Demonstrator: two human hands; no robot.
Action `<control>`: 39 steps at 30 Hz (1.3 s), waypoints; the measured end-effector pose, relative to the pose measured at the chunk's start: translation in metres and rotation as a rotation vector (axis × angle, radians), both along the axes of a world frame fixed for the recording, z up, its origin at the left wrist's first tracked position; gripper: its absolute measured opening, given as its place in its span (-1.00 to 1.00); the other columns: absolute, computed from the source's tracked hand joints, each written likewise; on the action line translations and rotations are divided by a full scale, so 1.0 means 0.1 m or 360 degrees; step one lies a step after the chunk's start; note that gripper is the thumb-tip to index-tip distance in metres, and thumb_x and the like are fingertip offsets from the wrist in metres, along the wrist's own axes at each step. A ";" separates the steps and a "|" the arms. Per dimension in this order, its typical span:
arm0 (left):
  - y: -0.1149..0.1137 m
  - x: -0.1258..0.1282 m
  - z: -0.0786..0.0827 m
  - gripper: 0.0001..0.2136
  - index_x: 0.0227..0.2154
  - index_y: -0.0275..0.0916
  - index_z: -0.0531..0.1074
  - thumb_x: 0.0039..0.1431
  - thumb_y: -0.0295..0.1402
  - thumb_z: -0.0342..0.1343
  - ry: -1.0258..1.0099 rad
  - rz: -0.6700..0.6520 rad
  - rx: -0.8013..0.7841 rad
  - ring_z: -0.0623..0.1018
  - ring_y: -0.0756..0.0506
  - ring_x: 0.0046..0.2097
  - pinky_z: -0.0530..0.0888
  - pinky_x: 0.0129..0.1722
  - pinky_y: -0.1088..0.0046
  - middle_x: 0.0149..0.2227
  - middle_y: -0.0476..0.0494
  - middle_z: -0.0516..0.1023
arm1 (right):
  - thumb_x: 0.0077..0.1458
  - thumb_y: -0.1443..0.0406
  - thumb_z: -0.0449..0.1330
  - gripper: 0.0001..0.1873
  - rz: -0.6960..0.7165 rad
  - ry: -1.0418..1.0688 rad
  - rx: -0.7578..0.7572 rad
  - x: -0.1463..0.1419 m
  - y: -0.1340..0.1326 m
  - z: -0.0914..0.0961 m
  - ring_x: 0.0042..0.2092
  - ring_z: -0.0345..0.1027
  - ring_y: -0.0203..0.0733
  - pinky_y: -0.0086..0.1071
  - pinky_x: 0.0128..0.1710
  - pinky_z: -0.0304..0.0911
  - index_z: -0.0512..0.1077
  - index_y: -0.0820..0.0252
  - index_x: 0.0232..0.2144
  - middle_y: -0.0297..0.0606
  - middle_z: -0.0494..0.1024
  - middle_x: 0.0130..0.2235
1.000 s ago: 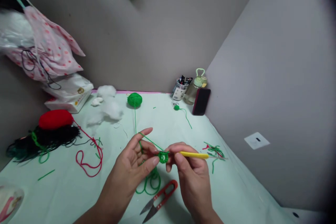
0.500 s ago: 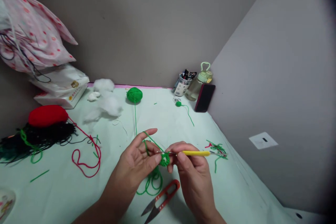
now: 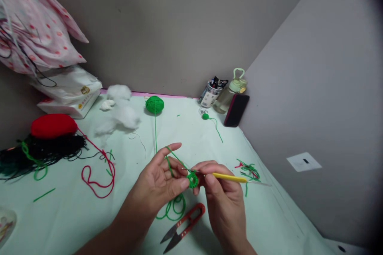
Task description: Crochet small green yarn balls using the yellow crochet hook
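Observation:
Between thumb and fingers, my left hand (image 3: 161, 179) pinches a small round green crochet piece (image 3: 193, 179). Green yarn (image 3: 176, 155) runs over its raised index finger and back to a green yarn ball (image 3: 154, 104). My right hand (image 3: 223, 195) grips a crochet hook (image 3: 230, 177) by its yellow handle. The hook's metal tip lies at the upper edge of the crochet piece, near my left fingers. Loose green yarn loops (image 3: 176, 208) rest on the table below. Just under my hands lie orange-handled thread snips (image 3: 187, 223), blades toward me.
At left are red yarn (image 3: 54, 126), black yarn (image 3: 60, 147) and white stuffing (image 3: 122, 115). A pen cup (image 3: 209, 95), a bottle (image 3: 224, 99) and a phone (image 3: 236, 110) stand at back right. Yarn scraps (image 3: 249, 170) lie right, a small green ball (image 3: 205, 116) behind.
The crochet hook has tilted, its back end now lower and farther right. Both hands and the green piece have shifted slightly right in view. The camera view has turned a little.

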State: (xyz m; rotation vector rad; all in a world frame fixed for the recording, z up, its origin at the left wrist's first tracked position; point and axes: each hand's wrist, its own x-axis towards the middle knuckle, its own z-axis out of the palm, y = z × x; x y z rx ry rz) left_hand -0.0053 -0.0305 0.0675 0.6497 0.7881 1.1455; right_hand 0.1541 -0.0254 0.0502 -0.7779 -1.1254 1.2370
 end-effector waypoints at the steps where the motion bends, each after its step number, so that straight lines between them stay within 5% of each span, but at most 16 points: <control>1: 0.00 0.00 0.00 -0.35 0.23 -0.17 0.27 0.09 -0.40 0.37 0.0013 0.0008 -0.0002 0.52 -0.14 -0.15 0.40 -0.07 0.24 -0.25 -0.05 0.48 | 0.30 0.28 0.25 -0.86 -0.0005 -0.0015 0.0012 0.00 0.00 0.00 -0.38 0.46 -0.29 -0.42 -0.41 0.42 0.64 0.07 -0.22 -0.22 0.63 -0.21; 12: -0.01 -0.01 0.04 -0.48 0.18 -0.19 0.33 0.18 -0.32 0.31 0.0142 0.0035 -0.0050 0.52 -0.12 -0.23 0.40 -0.13 0.26 -0.26 -0.06 0.51 | 0.35 0.24 0.18 -0.81 0.0122 0.0102 -0.0007 0.03 0.00 0.07 -0.39 0.49 -0.28 -0.40 -0.38 0.44 0.60 0.09 -0.24 -0.25 0.62 -0.28; 23: -0.03 0.01 0.04 -0.37 0.20 -0.14 0.32 0.06 -0.39 0.40 0.0073 0.0014 -0.0048 0.52 -0.09 -0.20 0.43 -0.13 0.30 -0.27 0.00 0.45 | 0.38 0.37 0.10 -0.75 -0.0031 -0.0312 0.0403 0.10 -0.11 0.05 -0.22 0.48 -0.18 -0.29 -0.28 0.46 0.58 0.05 -0.12 -0.18 0.62 -0.19; 39: 0.00 0.01 0.03 -0.52 0.06 -0.19 0.42 0.06 -0.42 0.40 0.0110 0.0046 -0.0055 0.51 -0.03 -0.27 0.44 -0.20 0.42 -0.35 0.03 0.51 | 0.35 0.20 0.17 -0.78 0.0218 0.0308 -0.0323 0.03 0.05 0.11 -0.44 0.46 -0.31 -0.46 -0.43 0.40 0.53 0.14 -0.31 -0.26 0.62 -0.35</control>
